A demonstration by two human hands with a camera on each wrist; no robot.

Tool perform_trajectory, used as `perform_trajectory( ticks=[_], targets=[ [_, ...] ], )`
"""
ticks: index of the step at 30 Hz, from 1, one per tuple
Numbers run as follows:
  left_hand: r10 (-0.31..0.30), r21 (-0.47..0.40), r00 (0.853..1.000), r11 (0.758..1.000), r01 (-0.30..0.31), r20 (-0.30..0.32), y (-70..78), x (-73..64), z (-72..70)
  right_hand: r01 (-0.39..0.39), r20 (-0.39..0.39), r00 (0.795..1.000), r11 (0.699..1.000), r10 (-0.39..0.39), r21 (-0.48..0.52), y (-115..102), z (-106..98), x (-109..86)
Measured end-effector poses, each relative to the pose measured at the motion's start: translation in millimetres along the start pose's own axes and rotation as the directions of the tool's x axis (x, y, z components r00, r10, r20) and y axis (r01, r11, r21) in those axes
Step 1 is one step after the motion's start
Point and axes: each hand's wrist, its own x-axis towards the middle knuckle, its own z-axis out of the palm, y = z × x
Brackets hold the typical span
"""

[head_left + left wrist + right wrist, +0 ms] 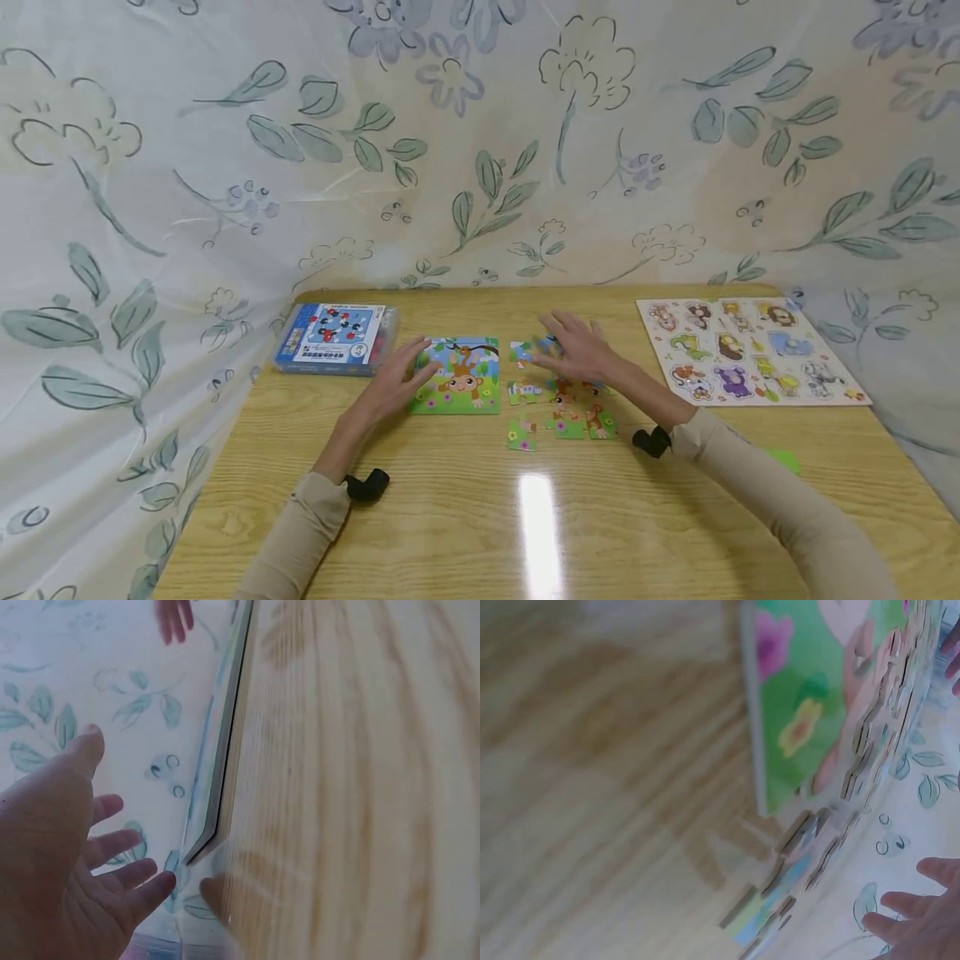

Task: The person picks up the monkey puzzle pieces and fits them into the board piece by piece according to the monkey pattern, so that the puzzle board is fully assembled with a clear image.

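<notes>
A: How are those thin, flat, monkey-printed puzzle pieces (566,404) likely handling?

B: Light, stiff, slightly slick, I'm guessing; I'd be pinching opposite edges, sparing the tabs. They're lying right of the square green monkey board (468,398), towards the far edge of the pale wooden desk (427,517).

A: Fingers?

B: Left hand (396,379) is lying over the board's left edge, fingers apart; right hand (577,350) is covering the farthest pieces, fingers wide, contact unclear.
</notes>
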Motion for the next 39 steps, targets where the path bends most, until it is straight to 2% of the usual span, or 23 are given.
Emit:
perform_trajectory(
  ticks=[3, 8, 12, 16, 24, 28, 34, 39],
  targets=[
    [-0.014, -0.044, 1.000, 0.999, 0.014, -0.008, -4.2, -2.5, 0.3, 0.027, 0.019, 0.999, 0.999, -0.028, 0.045, -3.0, 4.5, 5.4],
    [-0.020, -0.140, 0.998, 0.990, 0.012, -0.053, -15.3, -6.9, 2.0, 0.088, 0.095, 0.991, 0.991, -0.098, 0.098, -9.2, 9.4, 20.0],
    [-0.026, -0.137, 0.996, 0.991, 0.014, -0.087, -22.8, -9.0, 4.5, 0.210, 0.124, 0.969, 0.976, -0.215, 0.055, -17.8, 1.5, 31.6],
    [-0.021, -0.132, 0.993, 0.991, 0.005, -0.117, -26.2, -9.8, 8.2, 0.292, 0.152, 0.941, 0.952, -0.303, 0.095, -22.2, -10.3, 40.8],
    [0.034, -0.055, 0.994, 0.998, -0.039, -0.103, -28.9, -8.3, 17.1, 0.254, 0.214, 0.930, 0.942, -0.300, 0.219, -8.3, -10.6, 46.5],
    [0.052, -0.050, 0.993, 0.997, -0.058, -0.107, -28.9, -7.4, 18.0, 0.242, 0.233, 0.926, 0.940, -0.298, 0.240, -2.6, -9.4, 46.1],
    [0.034, -0.063, 0.993, 0.997, -0.041, -0.112, -29.5, -7.3, 16.2, 0.233, 0.246, 0.923, 0.939, -0.295, 0.251, 1.1, -9.8, 49.1],
    [0.042, -0.039, 0.994, 0.998, -0.046, -0.103, -29.8, -8.9, 15.6, 0.264, 0.252, 0.914, 0.937, -0.319, 0.229, 1.3, -9.5, 52.5]
  ],
)
